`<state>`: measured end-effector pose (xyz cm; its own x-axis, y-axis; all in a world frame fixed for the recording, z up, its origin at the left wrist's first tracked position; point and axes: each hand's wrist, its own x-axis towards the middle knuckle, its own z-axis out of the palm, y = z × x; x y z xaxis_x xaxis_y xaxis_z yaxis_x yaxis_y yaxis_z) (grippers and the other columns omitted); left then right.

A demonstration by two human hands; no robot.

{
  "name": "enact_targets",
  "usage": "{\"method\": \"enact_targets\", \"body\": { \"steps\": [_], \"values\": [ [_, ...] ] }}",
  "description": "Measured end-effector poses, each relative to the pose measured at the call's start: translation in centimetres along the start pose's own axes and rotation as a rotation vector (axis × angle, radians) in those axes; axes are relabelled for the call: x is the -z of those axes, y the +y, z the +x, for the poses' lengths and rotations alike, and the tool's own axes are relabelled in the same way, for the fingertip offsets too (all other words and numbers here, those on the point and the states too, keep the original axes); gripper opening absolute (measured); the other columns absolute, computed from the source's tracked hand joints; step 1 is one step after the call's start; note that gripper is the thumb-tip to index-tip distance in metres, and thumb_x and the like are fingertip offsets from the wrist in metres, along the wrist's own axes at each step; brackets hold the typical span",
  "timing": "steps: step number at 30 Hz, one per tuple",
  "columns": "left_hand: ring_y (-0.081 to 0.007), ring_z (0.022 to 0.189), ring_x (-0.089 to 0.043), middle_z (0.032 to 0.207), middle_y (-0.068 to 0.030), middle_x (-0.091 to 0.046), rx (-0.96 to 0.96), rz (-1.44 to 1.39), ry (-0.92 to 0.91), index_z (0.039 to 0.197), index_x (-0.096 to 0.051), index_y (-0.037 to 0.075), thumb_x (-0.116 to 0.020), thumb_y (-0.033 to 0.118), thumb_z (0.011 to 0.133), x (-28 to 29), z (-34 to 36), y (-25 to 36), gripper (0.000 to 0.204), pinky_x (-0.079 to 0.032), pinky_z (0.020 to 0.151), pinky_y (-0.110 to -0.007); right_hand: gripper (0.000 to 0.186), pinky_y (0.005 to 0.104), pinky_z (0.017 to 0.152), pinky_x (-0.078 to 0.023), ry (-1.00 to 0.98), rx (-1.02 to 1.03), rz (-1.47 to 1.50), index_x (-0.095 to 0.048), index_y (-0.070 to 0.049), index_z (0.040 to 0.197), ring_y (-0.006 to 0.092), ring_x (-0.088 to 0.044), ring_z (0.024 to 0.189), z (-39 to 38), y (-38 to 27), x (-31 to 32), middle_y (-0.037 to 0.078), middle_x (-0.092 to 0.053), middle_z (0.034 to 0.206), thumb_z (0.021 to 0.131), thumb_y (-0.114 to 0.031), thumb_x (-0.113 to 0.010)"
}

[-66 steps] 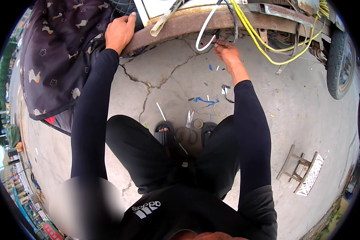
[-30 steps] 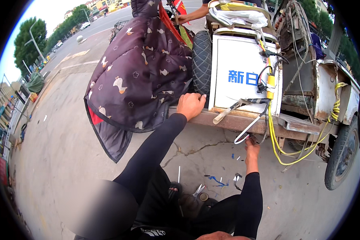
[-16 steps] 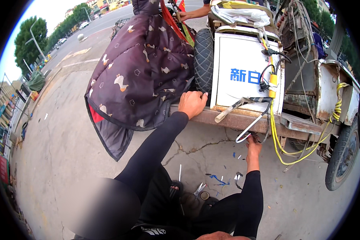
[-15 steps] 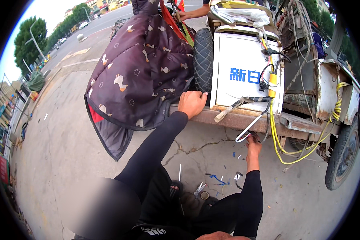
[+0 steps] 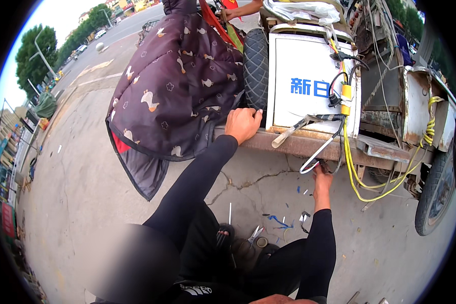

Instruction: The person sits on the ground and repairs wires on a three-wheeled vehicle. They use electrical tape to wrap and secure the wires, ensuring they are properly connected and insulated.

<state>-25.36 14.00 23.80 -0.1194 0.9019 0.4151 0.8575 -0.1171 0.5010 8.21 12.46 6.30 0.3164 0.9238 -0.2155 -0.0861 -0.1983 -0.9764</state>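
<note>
My left hand (image 5: 243, 124) grips the rusty metal rail (image 5: 289, 144) of a three-wheeled cart, its thumb out toward the black tyre (image 5: 256, 71). Below the rail, my right hand (image 5: 323, 183) is closed, fingertips pinched at the end of a looped white cable (image 5: 313, 153). A small dark piece there is partly hidden under the rail. Above hang a grey-white tube end (image 5: 287, 137) and black plugs (image 5: 334, 99). Yellow tape (image 5: 346, 100) binds several wires on the white panel (image 5: 299, 61). Yellow cables (image 5: 357, 188) sag right of my right hand.
A dark quilted cover (image 5: 162, 91) with bird prints drapes on the left. Another person's hand (image 5: 228, 14) is at the top. Scissors (image 5: 256, 234), a tape roll (image 5: 262, 242) and wire scraps (image 5: 277, 220) lie by my feet. A spoked wheel (image 5: 438, 192) stands at the right.
The view has shifted slightly. My left hand remains on the rail, and my right hand stays at the cable under it with little visible change.
</note>
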Motion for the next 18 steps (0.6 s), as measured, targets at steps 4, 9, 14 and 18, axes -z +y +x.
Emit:
{"method": "enact_targets", "body": {
  "steps": [4, 9, 14, 18],
  "values": [
    [-0.0472, 0.081, -0.065, 0.077, -0.0267, -0.067, -0.003, 0.023, -0.025, 0.082, -0.073, 0.0, -0.056, 0.037, 0.098, -2.5, 0.1, 0.4, 0.043, -0.05, 0.08, -0.054, 0.039, 0.0379, 0.085, -0.051, -0.01, -0.01, -0.021, -0.06, -0.004, 0.131, 0.0182, -0.067, 0.105, 0.4, 0.2, 1.8, 0.005, -0.069, 0.118, 0.097, -0.02, -0.068],
    [-0.048, 0.088, -0.066, 0.086, -0.0268, -0.069, -0.004, 0.07, 0.009, 0.091, -0.074, 0.002, -0.052, 0.044, 0.099, -9.6, -0.9, -3.7, 0.048, -0.051, 0.082, -0.053, 0.03, 0.0379, 0.09, -0.05, -0.153, -0.002, -0.072, -0.063, -0.006, 0.123, 0.0181, -0.067, 0.107, 4.3, 6.3, 1.7, 0.004, -0.07, 0.115, 0.096, -0.018, -0.063],
    [-0.0453, 0.088, -0.067, 0.088, -0.0251, -0.071, -0.101, 0.115, 0.094, 0.094, -0.074, 0.002, -0.053, 0.041, 0.1, -15.2, -2.1, -5.4, 0.044, -0.052, 0.081, -0.052, 0.04, 0.0333, 0.084, -0.051, -0.041, 0.071, -0.169, -0.065, 0.0, 0.123, 0.0168, -0.069, 0.097, 6.6, 10.2, 3.6, 0.006, -0.073, 0.108, 0.091, -0.023, -0.073],
    [-0.0482, 0.084, -0.065, 0.083, -0.0285, -0.067, -0.069, 0.055, 0.124, 0.084, -0.072, -0.003, -0.054, 0.034, 0.099, -14.4, -2.6, -5.0, 0.043, -0.05, 0.077, -0.055, 0.038, 0.0334, 0.08, -0.052, 0.023, 0.108, -0.186, -0.071, 0.0, 0.115, 0.0172, -0.071, 0.087, 7.4, 10.3, 2.9, 0.007, -0.074, 0.1, 0.089, -0.026, -0.078]
  ]
}}
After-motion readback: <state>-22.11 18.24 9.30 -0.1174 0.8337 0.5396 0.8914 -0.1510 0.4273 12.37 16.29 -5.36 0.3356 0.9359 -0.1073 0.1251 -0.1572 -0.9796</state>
